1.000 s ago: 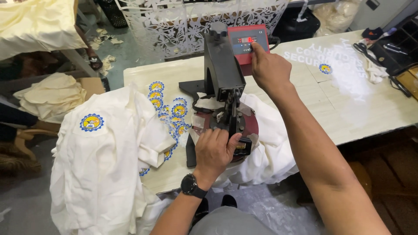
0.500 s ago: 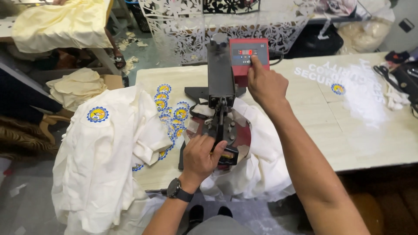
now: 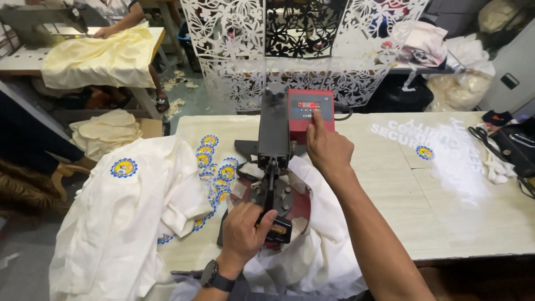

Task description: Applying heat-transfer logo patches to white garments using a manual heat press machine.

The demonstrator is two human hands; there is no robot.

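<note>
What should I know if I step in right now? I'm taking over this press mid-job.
Left hand: gripping the press handle, held down.
Right hand: fingertip on the red control box.
White garment lies under the press; round patches and a patched shirt lie to the left.
Done: press looks closed on the garment.
Left: loose patches remain unpressed.

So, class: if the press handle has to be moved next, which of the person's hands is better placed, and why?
Probably the left hand: it already grips the press handle at the front. The right hand is busy, its fingertip on the red control box at the back.
</note>
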